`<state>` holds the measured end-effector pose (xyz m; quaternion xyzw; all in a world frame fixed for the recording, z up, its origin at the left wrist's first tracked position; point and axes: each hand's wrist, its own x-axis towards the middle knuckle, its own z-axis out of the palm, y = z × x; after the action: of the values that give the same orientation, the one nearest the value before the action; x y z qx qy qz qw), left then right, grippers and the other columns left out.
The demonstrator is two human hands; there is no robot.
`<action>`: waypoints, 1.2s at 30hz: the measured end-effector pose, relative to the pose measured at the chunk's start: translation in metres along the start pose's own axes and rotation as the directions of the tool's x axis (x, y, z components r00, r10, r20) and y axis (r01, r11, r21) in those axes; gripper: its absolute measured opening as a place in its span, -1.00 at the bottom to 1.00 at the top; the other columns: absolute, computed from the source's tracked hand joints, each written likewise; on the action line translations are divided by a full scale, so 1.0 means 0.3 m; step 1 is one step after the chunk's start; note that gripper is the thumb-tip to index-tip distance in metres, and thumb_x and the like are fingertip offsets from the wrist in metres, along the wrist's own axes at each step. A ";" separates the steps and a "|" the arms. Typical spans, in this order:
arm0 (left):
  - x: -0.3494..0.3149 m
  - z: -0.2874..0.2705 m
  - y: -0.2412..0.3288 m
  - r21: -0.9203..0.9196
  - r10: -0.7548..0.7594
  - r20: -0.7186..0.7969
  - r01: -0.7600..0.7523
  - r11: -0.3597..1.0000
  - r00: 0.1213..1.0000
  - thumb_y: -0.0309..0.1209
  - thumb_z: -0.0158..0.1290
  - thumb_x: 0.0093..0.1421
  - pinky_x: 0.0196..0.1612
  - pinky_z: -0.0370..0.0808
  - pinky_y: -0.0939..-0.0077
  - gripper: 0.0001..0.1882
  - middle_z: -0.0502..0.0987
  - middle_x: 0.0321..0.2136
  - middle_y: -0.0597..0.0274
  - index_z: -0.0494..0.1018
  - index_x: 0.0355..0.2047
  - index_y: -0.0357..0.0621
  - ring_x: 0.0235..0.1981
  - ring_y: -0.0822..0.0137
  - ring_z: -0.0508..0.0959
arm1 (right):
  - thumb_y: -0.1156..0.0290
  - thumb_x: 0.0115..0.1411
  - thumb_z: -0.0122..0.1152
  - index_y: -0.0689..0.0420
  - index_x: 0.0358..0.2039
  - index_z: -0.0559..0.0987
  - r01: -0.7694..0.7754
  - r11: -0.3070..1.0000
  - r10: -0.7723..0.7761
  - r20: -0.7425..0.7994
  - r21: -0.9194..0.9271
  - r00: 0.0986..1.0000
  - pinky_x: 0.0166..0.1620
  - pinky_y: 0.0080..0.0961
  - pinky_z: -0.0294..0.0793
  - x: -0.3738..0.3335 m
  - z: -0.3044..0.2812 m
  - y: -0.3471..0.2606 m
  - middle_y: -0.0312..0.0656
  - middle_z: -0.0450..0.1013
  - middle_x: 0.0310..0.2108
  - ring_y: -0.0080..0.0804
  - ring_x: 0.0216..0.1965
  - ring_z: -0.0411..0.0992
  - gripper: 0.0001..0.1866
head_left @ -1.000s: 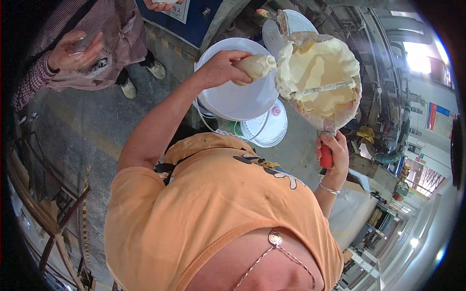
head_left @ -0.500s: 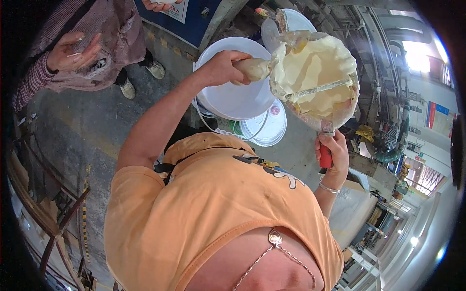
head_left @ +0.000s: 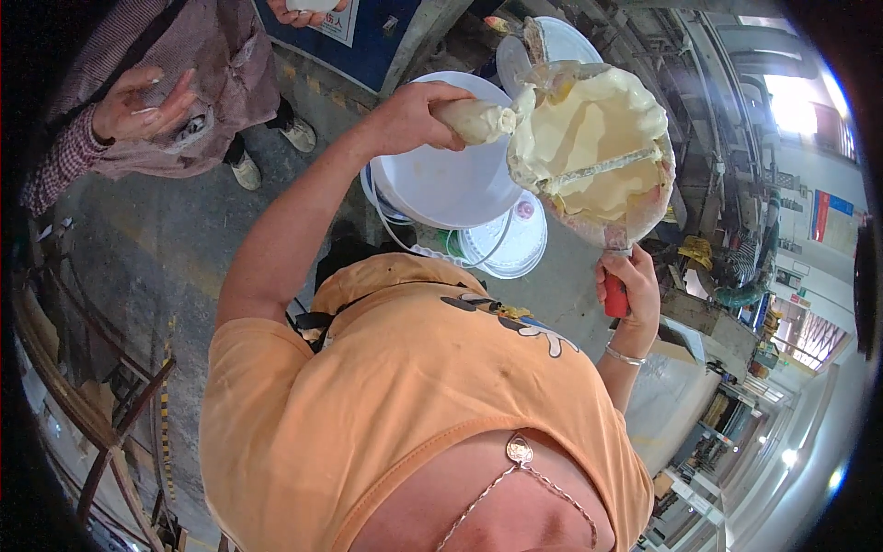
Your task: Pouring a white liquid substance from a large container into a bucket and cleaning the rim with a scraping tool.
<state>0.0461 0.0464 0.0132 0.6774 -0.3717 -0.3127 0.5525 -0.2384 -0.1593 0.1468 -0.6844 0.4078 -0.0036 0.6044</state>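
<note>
My left hand is closed around a pale, cream-smeared bottle-shaped object, its narrow end pointing at the rim of a pan. Gripped in my right hand is the pan's red handle. The round pan is tilted and coated with thick cream-coloured paste; a paste-covered bar spans its mouth. Beneath my left hand stands a large white bucket with a wire handle, with faint residue on its inner wall. The pan is held to the right of the bucket.
A white lidded bucket sits close to my body. Behind the pan is another pale bucket. At the left, a person in an apron holds out an open hand. Machinery lines the right side; a metal frame stands lower left.
My left hand has drawn slightly up and left with the bottle-shaped object, widening the gap to the paste. The pan has shifted slightly left; my right hand keeps its grip.
</note>
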 end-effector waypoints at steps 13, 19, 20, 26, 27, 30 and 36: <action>-0.055 0.005 -0.095 -0.343 -0.037 0.031 0.046 0.938 0.999 -0.57 0.32 -0.12 0.11 0.42 0.43 -0.29 0.49 -0.02 0.26 0.38 0.11 -0.13 0.00 0.37 0.47 | 0.43 0.01 0.18 0.28 -0.39 0.42 0.007 1.000 -0.007 -0.017 0.017 1.000 -0.68 -0.58 0.32 0.021 0.006 0.006 -0.16 0.39 -0.64 -0.46 -0.75 0.33 -0.79; -0.079 0.050 -0.147 -0.408 -0.186 0.037 0.184 0.894 0.982 -0.50 0.37 -0.17 0.11 0.39 0.42 -0.25 0.48 -0.02 0.24 0.38 0.11 -0.12 0.00 0.35 0.46 | 0.42 0.02 0.17 0.28 -0.39 0.42 0.000 1.000 0.000 -0.025 0.018 1.000 -0.68 -0.57 0.33 0.035 0.011 0.008 -0.18 0.38 -0.64 -0.47 -0.75 0.33 -0.79; -0.079 0.057 -0.155 -0.437 -0.160 0.051 0.167 0.884 0.986 -0.50 0.37 -0.16 0.13 0.39 0.41 -0.25 0.48 -0.02 0.24 0.38 0.11 -0.13 0.01 0.35 0.45 | 0.42 0.02 0.17 0.28 -0.38 0.42 0.001 1.000 0.000 -0.021 0.018 1.000 -0.68 -0.58 0.33 0.037 0.010 0.010 -0.18 0.38 -0.64 -0.48 -0.75 0.33 -0.79; -0.090 0.087 -0.132 -0.435 -0.140 0.111 0.175 0.883 0.984 -0.55 0.31 -0.11 0.16 0.39 0.31 -0.24 0.48 -0.01 0.15 0.31 0.16 -0.17 0.05 0.28 0.45 | 0.41 0.02 0.19 0.27 -0.40 0.42 -0.007 1.000 0.007 -0.015 -0.005 1.000 -0.68 -0.58 0.33 0.048 0.014 -0.002 -0.19 0.39 -0.64 -0.49 -0.75 0.34 -0.78; -0.090 0.084 -0.124 -0.423 -0.155 0.127 0.195 0.885 0.980 -0.53 0.31 -0.11 0.17 0.38 0.30 -0.24 0.48 -0.01 0.15 0.30 0.16 -0.17 0.06 0.28 0.45 | 0.41 0.02 0.19 0.27 -0.40 0.42 -0.008 1.000 0.008 -0.017 -0.002 1.000 -0.68 -0.58 0.33 0.051 0.012 0.003 -0.19 0.39 -0.64 -0.49 -0.75 0.34 -0.78; -0.085 0.085 -0.106 -0.410 -0.181 0.152 0.229 0.883 0.972 -0.53 0.30 -0.10 0.17 0.37 0.31 -0.26 0.49 -0.02 0.16 0.31 0.15 -0.18 0.05 0.28 0.45 | 0.40 0.02 0.20 0.27 -0.39 0.43 -0.020 1.000 0.020 -0.009 0.001 1.000 -0.68 -0.59 0.33 0.059 0.009 0.012 -0.20 0.39 -0.64 -0.49 -0.75 0.34 -0.78; -0.071 0.075 -0.123 -0.439 -0.152 0.309 0.283 0.853 0.939 -0.43 0.29 -0.12 0.14 0.32 0.43 -0.29 0.51 -0.06 0.17 0.36 0.11 -0.20 0.01 0.32 0.46 | 0.40 0.05 0.19 0.27 -0.37 0.44 -0.039 0.999 0.039 -0.017 -0.029 0.999 -0.68 -0.61 0.33 0.072 0.013 0.001 -0.20 0.39 -0.63 -0.51 -0.76 0.33 -0.79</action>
<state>0.0219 0.0571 -0.0272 0.5108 -0.2734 -0.5424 0.6084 -0.2223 -0.1682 0.1349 -0.6850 0.4260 0.0087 0.5910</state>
